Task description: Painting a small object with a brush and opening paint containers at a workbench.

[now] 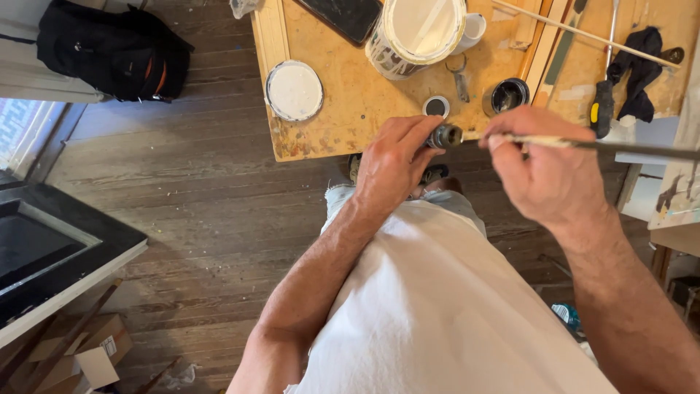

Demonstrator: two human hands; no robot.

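My left hand (394,162) grips a small open jar (444,136) sideways, its mouth turned to the right. My right hand (548,166) pinches a long thin paintbrush (583,144), whose tip end points at the jar's mouth and whose dark handle runs off to the right edge. Both hands hover just past the near edge of a paint-stained wooden board (350,102). Just beyond the jar, a small round cap (436,106) lies on the board. A small dark open tin (505,95) stands to its right.
A large can of white paint (415,33) with a stir stick stands at the back; its white lid (294,90) lies at the left. A screwdriver (602,102), a black cloth (640,69) and wood strips lie right. A black backpack (109,51) sits on the plank floor.
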